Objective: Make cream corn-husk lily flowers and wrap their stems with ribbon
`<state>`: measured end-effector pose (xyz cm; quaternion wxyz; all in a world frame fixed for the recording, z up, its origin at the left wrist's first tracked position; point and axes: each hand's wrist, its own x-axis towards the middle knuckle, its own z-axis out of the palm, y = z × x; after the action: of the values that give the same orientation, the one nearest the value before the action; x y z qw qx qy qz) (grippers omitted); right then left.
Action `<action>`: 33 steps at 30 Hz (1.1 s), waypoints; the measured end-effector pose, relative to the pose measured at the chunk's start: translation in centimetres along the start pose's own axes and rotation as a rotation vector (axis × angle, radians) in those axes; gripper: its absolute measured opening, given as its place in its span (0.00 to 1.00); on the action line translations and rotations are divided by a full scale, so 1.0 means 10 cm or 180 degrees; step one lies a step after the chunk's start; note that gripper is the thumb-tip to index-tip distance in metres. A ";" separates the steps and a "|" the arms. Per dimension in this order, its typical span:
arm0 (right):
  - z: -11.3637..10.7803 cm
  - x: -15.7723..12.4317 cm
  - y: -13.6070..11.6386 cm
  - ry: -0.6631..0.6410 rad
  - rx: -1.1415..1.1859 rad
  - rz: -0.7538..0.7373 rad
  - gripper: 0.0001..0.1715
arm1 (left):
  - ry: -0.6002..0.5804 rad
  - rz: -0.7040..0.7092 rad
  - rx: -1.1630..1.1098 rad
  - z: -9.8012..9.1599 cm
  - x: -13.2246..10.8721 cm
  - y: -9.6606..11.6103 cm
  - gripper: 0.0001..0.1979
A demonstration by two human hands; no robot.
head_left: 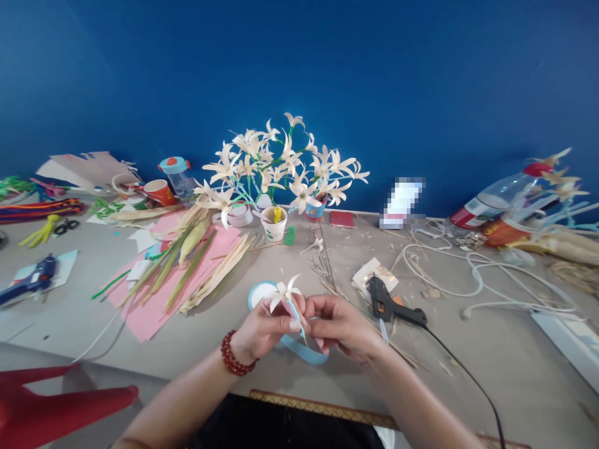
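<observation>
My left hand (pixel 269 327), with a red bead bracelet on its wrist, pinches the stem of a small cream leaf flower (pixel 284 291) just under its petals. My right hand (pixel 340 324) is closed on the same stem lower down, where light blue tape (pixel 299 348) runs off and loops onto the table. A roll of that blue tape (pixel 259 291) lies right behind the flower. A black glue gun (pixel 390 305) rests on the table just right of my right hand, its cord trailing toward me.
A bouquet of finished cream flowers (pixel 281 165) stands in cups at the back. Green leaf strips (pixel 187 265) lie on pink paper (pixel 150 312) to the left. A blue glue gun (pixel 30 280) lies far left, white cords (pixel 472 274) and a plastic bottle (pixel 505 196) to the right.
</observation>
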<state>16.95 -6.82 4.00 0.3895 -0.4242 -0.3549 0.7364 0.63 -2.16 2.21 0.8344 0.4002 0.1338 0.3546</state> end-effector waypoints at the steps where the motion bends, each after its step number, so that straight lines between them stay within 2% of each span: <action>1: 0.00 0.00 0.00 0.0015 0.0022 -0.0025 0.21 | -0.0014 0.0013 -0.0019 0.00 0.00 0.00 0.11; 8: -0.02 0.00 0.01 0.0150 -0.0039 -0.0237 0.22 | -0.0021 0.0051 -0.0189 0.00 -0.01 -0.02 0.05; 14: 0.00 0.00 0.00 0.0218 -0.0075 -0.0470 0.22 | 0.0137 0.0081 -0.0233 -0.02 0.00 -0.04 0.06; 23: 0.03 0.01 -0.04 0.0514 -0.0532 -0.0751 0.22 | 0.0376 0.0139 -0.0127 0.00 0.01 -0.02 0.07; 29: 0.02 0.01 -0.05 0.0810 -0.1037 -0.1356 0.18 | 0.0436 0.0233 -0.0077 0.00 0.02 -0.01 0.06; 33: 0.03 0.00 -0.07 0.0853 -0.1274 -0.1572 0.14 | 0.0425 0.0263 -0.0084 0.00 0.02 -0.02 0.05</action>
<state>16.81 -6.56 4.69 0.5083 -0.4865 -0.5300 0.4734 0.88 -2.09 2.01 0.8135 0.3697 0.1678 0.4164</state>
